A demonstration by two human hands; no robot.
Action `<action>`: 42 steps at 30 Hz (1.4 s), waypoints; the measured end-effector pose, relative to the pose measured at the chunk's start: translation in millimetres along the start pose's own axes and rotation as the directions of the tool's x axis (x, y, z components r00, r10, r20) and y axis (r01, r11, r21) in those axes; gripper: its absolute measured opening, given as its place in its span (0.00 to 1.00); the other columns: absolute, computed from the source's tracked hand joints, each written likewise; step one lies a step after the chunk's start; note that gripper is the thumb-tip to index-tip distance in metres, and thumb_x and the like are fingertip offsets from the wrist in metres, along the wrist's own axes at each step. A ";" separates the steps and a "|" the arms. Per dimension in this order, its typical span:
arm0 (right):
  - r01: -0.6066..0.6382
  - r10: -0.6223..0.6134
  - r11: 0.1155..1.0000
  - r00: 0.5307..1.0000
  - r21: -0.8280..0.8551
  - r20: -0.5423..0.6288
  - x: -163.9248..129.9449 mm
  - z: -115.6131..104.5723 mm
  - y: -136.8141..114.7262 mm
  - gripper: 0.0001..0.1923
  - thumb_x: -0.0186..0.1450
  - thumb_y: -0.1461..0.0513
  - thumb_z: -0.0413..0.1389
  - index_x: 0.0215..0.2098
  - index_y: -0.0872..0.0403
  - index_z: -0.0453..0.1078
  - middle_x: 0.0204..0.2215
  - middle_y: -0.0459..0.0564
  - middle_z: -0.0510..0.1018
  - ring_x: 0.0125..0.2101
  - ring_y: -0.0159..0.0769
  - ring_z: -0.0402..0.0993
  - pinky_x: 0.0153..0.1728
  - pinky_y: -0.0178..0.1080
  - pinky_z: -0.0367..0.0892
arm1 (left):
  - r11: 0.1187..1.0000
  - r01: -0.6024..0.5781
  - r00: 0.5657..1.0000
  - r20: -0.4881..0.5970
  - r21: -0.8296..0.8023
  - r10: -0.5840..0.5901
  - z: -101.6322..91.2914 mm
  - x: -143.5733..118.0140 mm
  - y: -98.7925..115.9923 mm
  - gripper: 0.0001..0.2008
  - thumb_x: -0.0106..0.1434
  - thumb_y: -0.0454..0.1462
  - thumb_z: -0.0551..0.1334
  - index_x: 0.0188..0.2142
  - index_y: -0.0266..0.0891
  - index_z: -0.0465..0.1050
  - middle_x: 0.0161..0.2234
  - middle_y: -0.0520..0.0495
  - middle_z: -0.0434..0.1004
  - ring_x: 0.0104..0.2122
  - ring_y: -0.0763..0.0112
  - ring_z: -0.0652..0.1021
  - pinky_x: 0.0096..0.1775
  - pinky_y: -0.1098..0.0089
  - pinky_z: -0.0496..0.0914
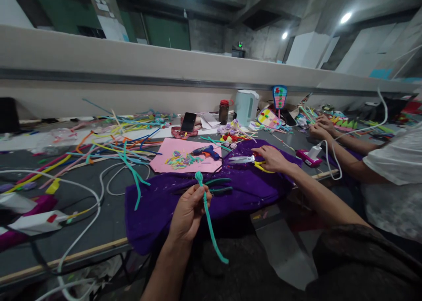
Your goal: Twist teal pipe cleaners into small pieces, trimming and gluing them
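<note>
My left hand pinches a teal pipe cleaner between thumb and fingers. Its top end is bunched into a small knob, while a long tail hangs down past the cloth's front edge. Over the purple cloth, my right hand has its fingers on the yellow handles of a pair of scissors, whose blades point left. Behind my left hand lies a tool with green handles, partly hidden. A blue glue gun rests on a pink sheet beside a pile of small colourful clippings.
Loose pipe cleaners spread across the left of the table. White cables and power strips lie at the left edge. A phone, a bottle and a kettle stand behind. On the right, a co-worker's hands are busy.
</note>
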State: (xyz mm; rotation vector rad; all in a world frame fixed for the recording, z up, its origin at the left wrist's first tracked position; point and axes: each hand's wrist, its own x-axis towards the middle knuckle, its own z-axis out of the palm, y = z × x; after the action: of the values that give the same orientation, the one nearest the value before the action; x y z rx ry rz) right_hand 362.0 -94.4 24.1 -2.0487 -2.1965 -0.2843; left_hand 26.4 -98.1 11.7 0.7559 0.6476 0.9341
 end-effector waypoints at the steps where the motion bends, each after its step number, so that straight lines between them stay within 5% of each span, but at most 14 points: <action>1: -0.027 0.028 0.999 0.999 0.029 -0.032 -1.6 -2.6 4.2 0.29 0.56 0.58 0.54 0.55 0.55 0.58 0.42 0.57 0.68 0.43 0.42 0.64 0.43 0.39 0.57 | 1.000 0.000 1.000 -0.004 0.007 0.000 -0.1 0.7 -0.8 0.10 0.47 0.39 0.66 0.27 0.35 0.69 0.20 0.53 0.70 0.18 0.82 0.68 0.19 0.81 0.59; 6: -0.073 0.176 0.884 0.967 0.461 -0.184 -24.6 -4.8 -0.9 0.30 0.57 0.57 0.53 0.57 0.52 0.55 0.44 0.53 0.67 0.40 0.38 0.66 0.40 0.40 0.61 | 0.999 -0.015 0.999 -0.040 0.047 0.017 4.9 3.3 -2.4 0.12 0.47 0.40 0.66 0.28 0.35 0.69 0.20 0.53 0.71 0.16 0.84 0.66 0.16 0.81 0.55; 9: -0.038 0.255 0.506 0.961 0.862 -0.108 -45.1 3.7 -41.8 0.33 0.57 0.57 0.52 0.59 0.50 0.49 0.36 0.49 0.69 0.27 0.31 0.66 0.29 0.36 0.64 | 0.998 -0.021 0.998 -0.056 0.054 0.024 8.1 1.5 -0.7 0.13 0.46 0.39 0.67 0.28 0.35 0.68 0.21 0.52 0.72 0.14 0.86 0.63 0.15 0.82 0.52; 12: -0.013 0.275 0.121 0.961 0.993 -0.021 -63.2 10.7 -99.8 0.32 0.56 0.58 0.53 0.58 0.47 0.50 0.33 0.47 0.67 0.21 0.27 0.61 0.21 0.33 0.60 | 0.999 -0.034 0.998 -0.055 0.031 0.036 6.5 -3.2 1.6 0.14 0.45 0.40 0.67 0.28 0.35 0.68 0.21 0.52 0.72 0.14 0.85 0.63 0.14 0.81 0.52; 15: 0.000 0.251 -0.012 0.968 1.000 0.003 -72.7 9.0 -154.0 0.37 0.51 0.61 0.58 0.57 0.43 0.51 0.32 0.45 0.66 0.23 0.29 0.61 0.23 0.33 0.61 | 0.997 -0.068 0.994 -0.089 0.033 0.070 0.7 -10.2 3.8 0.14 0.44 0.40 0.67 0.28 0.36 0.67 0.21 0.52 0.72 0.14 0.84 0.64 0.15 0.80 0.53; 19: -0.013 0.185 0.015 0.983 1.000 0.010 -72.2 -2.2 -199.8 0.43 0.47 0.65 0.60 0.59 0.41 0.49 0.38 0.47 0.68 0.26 0.32 0.62 0.27 0.35 0.62 | 0.990 -0.133 0.987 -0.086 0.036 0.135 -7.2 -20.3 6.6 0.12 0.46 0.40 0.66 0.26 0.36 0.66 0.20 0.54 0.72 0.15 0.83 0.65 0.17 0.79 0.55; 23: -0.014 0.133 0.131 0.991 0.991 -0.004 -68.0 -8.3 -217.9 0.38 0.48 0.67 0.57 0.56 0.43 0.54 0.41 0.46 0.68 0.27 0.32 0.63 0.29 0.35 0.62 | 0.976 -0.216 0.975 -0.052 0.028 0.217 -10.3 -26.4 6.7 0.08 0.48 0.37 0.65 0.24 0.36 0.68 0.21 0.53 0.72 0.21 0.80 0.68 0.23 0.79 0.60; 30: 0.010 0.201 0.314 0.976 0.949 -0.077 -69.6 1.5 -226.5 0.36 0.47 0.67 0.59 0.52 0.44 0.56 0.43 0.48 0.67 0.36 0.38 0.64 0.36 0.38 0.62 | 0.968 -0.235 0.972 0.007 0.092 0.235 -6.9 -24.6 -1.8 0.05 0.51 0.36 0.64 0.25 0.37 0.70 0.26 0.52 0.73 0.25 0.76 0.71 0.33 0.74 0.65; 42: 0.049 0.229 0.540 0.952 0.840 -0.203 -72.2 9.1 -218.7 0.38 0.46 0.64 0.60 0.54 0.47 0.55 0.40 0.50 0.67 0.34 0.38 0.64 0.35 0.40 0.62 | 0.965 -0.198 0.980 0.030 0.172 0.196 -7.6 -14.9 -20.1 0.09 0.53 0.36 0.62 0.35 0.36 0.72 0.31 0.48 0.75 0.33 0.70 0.74 0.42 0.67 0.65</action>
State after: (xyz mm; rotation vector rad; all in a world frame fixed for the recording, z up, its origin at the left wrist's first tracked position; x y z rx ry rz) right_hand 149.8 -176.6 -11.9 -1.4121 -1.5304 0.4119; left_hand 23.1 -116.8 -6.3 0.9958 0.6575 1.0621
